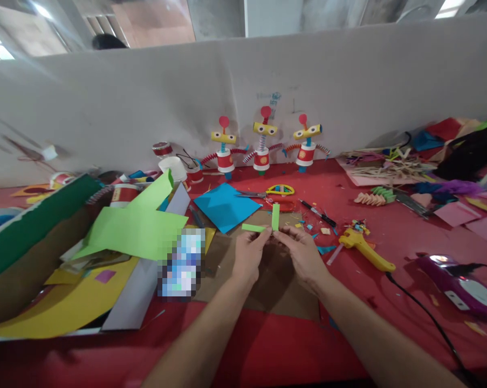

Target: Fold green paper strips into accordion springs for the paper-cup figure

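Note:
Both hands meet over a brown cardboard sheet. Between the fingertips of my left hand and my right hand are light green paper strips. One strip points up and away, the other out to the left, and they meet at a corner under my fingers. Whether they are two strips or one folded strip is hidden. Both hands are closed in a pinch. Just beyond them lie a blue paper sheet, yellow-handled scissors and a black pen.
Three paper-cup robot figures stand by the white partition. A yellow glue gun with a cord and a purple power strip lie right. At left, a box holds green sheets. A pixelated rectangle sits beside it.

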`<action>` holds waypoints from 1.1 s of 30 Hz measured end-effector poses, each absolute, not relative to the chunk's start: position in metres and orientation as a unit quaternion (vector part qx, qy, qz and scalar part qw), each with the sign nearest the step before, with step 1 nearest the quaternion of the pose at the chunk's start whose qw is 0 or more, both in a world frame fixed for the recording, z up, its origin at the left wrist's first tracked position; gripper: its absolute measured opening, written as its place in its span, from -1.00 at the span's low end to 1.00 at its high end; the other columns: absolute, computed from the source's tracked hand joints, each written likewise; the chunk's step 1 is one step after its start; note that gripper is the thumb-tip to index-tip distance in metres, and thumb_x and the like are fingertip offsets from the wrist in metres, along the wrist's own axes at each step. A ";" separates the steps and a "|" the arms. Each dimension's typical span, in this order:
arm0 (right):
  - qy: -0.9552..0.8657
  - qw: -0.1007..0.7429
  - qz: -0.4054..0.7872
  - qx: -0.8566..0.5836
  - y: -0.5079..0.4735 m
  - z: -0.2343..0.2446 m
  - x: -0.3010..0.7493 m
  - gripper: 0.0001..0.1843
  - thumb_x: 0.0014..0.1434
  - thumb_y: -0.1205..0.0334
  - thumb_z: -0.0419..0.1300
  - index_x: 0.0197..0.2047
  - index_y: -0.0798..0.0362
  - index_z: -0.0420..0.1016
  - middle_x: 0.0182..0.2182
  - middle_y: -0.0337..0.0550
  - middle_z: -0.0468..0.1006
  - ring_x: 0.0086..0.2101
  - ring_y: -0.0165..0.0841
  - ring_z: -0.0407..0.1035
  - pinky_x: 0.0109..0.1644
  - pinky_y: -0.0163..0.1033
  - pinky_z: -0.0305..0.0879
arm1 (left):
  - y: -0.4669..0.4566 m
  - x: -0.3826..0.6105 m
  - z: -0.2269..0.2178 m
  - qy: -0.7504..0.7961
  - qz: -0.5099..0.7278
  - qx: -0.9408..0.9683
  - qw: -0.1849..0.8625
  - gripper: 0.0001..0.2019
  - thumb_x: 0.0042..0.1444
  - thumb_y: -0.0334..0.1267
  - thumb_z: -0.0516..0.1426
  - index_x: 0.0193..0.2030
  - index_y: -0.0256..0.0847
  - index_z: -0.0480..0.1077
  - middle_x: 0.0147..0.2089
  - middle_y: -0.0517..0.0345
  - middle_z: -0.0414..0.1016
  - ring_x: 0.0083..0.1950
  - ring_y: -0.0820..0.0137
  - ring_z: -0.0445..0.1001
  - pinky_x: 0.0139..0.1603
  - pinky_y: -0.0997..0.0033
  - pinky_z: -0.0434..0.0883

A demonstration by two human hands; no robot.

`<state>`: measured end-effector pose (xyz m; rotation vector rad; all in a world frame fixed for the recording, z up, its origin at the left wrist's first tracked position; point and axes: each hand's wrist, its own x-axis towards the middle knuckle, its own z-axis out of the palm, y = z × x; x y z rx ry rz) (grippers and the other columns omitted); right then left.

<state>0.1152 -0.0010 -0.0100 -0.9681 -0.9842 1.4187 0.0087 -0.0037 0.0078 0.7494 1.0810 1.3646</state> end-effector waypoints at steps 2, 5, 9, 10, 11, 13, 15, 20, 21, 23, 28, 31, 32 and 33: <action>-0.419 0.552 0.581 -0.425 -0.002 -0.009 0.115 -0.82 -0.05 0.11 0.27 -0.40 0.02 0.50 -0.45 -0.24 0.54 -0.43 -0.39 0.38 -0.28 -0.27 0.26 | -0.004 0.010 0.007 0.467 0.586 0.329 0.575 -0.80 -0.17 -0.23 0.25 -0.40 -0.33 0.51 -0.46 0.11 0.52 -0.42 0.44 0.43 -0.33 0.44 0.34; -0.426 0.540 0.571 -0.449 -0.004 -0.008 0.115 -0.79 -0.04 0.07 0.25 -0.37 0.02 0.49 -0.47 -0.25 0.52 -0.46 -0.41 0.36 -0.40 -0.31 0.22 | -0.004 0.011 0.005 0.467 0.587 0.330 0.574 -0.80 -0.17 -0.25 0.24 -0.38 -0.32 0.50 -0.45 0.11 0.52 -0.42 0.43 0.42 -0.34 0.43 0.34; -0.441 0.535 0.568 -0.444 -0.003 -0.008 0.117 -0.81 -0.02 0.07 0.22 -0.41 0.02 0.50 -0.52 -0.27 0.50 -0.49 -0.43 0.34 -0.40 -0.31 0.20 | -0.004 0.012 0.003 0.472 0.596 0.330 0.559 -0.81 -0.18 -0.24 0.25 -0.42 -0.33 0.50 -0.49 0.13 0.50 -0.45 0.44 0.41 -0.37 0.44 0.33; -0.441 0.538 0.568 -0.440 -0.003 -0.008 0.117 -0.81 -0.02 0.08 0.22 -0.43 0.03 0.50 -0.53 -0.27 0.50 -0.50 -0.43 0.33 -0.39 -0.31 0.21 | -0.004 0.013 0.003 0.468 0.598 0.332 0.560 -0.82 -0.18 -0.24 0.25 -0.43 -0.33 0.50 -0.49 0.14 0.49 -0.46 0.45 0.40 -0.38 0.45 0.33; -0.438 0.540 0.571 -0.437 -0.002 -0.009 0.117 -0.81 -0.02 0.09 0.22 -0.46 0.04 0.49 -0.54 -0.26 0.49 -0.51 -0.44 0.32 -0.38 -0.31 0.20 | -0.004 0.013 0.003 0.461 0.597 0.333 0.566 -0.82 -0.17 -0.24 0.25 -0.43 -0.32 0.49 -0.50 0.14 0.49 -0.47 0.45 0.40 -0.38 0.45 0.33; -0.420 0.543 0.586 -0.431 0.000 -0.010 0.117 -0.81 -0.05 0.10 0.24 -0.50 0.06 0.48 -0.56 -0.25 0.49 -0.52 -0.44 0.31 -0.39 -0.31 0.19 | -0.005 0.013 0.004 0.440 0.593 0.326 0.590 -0.82 -0.16 -0.24 0.25 -0.43 -0.32 0.49 -0.49 0.12 0.49 -0.46 0.44 0.41 -0.36 0.43 0.34; -0.398 0.542 0.602 -0.431 0.001 -0.010 0.117 -0.80 -0.07 0.10 0.25 -0.51 0.07 0.47 -0.56 -0.24 0.49 -0.53 -0.45 0.30 -0.41 -0.31 0.18 | -0.006 0.011 0.005 0.421 0.591 0.312 0.614 -0.82 -0.16 -0.24 0.25 -0.42 -0.33 0.50 -0.47 0.09 0.50 -0.43 0.42 0.43 -0.33 0.41 0.36; -0.374 0.546 0.601 -0.450 0.004 -0.007 0.123 -0.79 -0.15 0.10 0.30 -0.50 0.07 0.48 -0.57 -0.27 0.45 -0.54 -0.47 0.28 -0.47 -0.34 0.13 | -0.002 0.004 0.005 0.385 0.559 0.289 0.675 -0.84 -0.22 -0.39 0.26 -0.40 -0.31 0.51 -0.41 0.07 0.53 -0.36 0.42 0.47 -0.22 0.41 0.38; -0.372 0.545 0.603 -0.449 0.005 -0.006 0.124 -0.80 -0.16 0.11 0.31 -0.51 0.07 0.48 -0.58 -0.28 0.45 -0.55 -0.48 0.27 -0.48 -0.34 0.13 | -0.001 0.003 0.005 0.377 0.551 0.276 0.691 -0.84 -0.24 -0.43 0.26 -0.40 -0.31 0.51 -0.40 0.08 0.53 -0.36 0.42 0.48 -0.20 0.41 0.38; -0.370 0.539 0.611 -0.446 0.006 -0.005 0.125 -0.81 -0.17 0.13 0.32 -0.53 0.07 0.48 -0.60 -0.29 0.43 -0.57 -0.50 0.25 -0.49 -0.36 0.11 | 0.002 0.001 0.003 0.373 0.536 0.242 0.717 -0.84 -0.24 -0.48 0.24 -0.42 -0.30 0.50 -0.41 0.09 0.53 -0.37 0.45 0.48 -0.19 0.42 0.39; -0.373 0.529 0.630 -0.429 0.007 -0.008 0.125 -0.83 -0.15 0.15 0.31 -0.52 0.08 0.50 -0.59 -0.29 0.42 -0.56 -0.52 0.23 -0.48 -0.37 0.12 | 0.004 0.000 -0.002 0.411 0.531 0.198 0.714 -0.91 -0.23 -0.49 0.24 -0.51 -0.29 0.46 -0.47 0.15 0.51 -0.40 0.51 0.47 -0.23 0.51 0.40; -0.373 0.530 0.632 -0.425 0.005 -0.007 0.124 -0.81 -0.17 0.14 0.32 -0.49 0.07 0.51 -0.55 -0.28 0.44 -0.54 -0.50 0.25 -0.44 -0.35 0.16 | 0.003 0.000 -0.005 0.414 0.528 0.215 0.710 -0.89 -0.24 -0.44 0.27 -0.49 -0.28 0.47 -0.44 0.16 0.51 -0.42 0.53 0.45 -0.27 0.53 0.40; -0.373 0.530 0.631 -0.426 0.005 -0.007 0.123 -0.80 -0.19 0.13 0.33 -0.49 0.07 0.51 -0.54 -0.28 0.44 -0.54 -0.50 0.25 -0.43 -0.34 0.18 | 0.003 0.000 -0.005 0.410 0.526 0.223 0.711 -0.87 -0.24 -0.42 0.28 -0.46 -0.28 0.47 -0.43 0.15 0.52 -0.42 0.54 0.45 -0.27 0.53 0.40; -0.375 0.531 0.628 -0.428 0.004 -0.006 0.122 -0.78 -0.20 0.12 0.34 -0.49 0.07 0.50 -0.54 -0.27 0.45 -0.54 -0.50 0.25 -0.43 -0.33 0.19 | 0.002 0.000 -0.004 0.407 0.525 0.231 0.711 -0.85 -0.25 -0.39 0.30 -0.45 -0.28 0.48 -0.42 0.14 0.52 -0.42 0.53 0.45 -0.27 0.52 0.40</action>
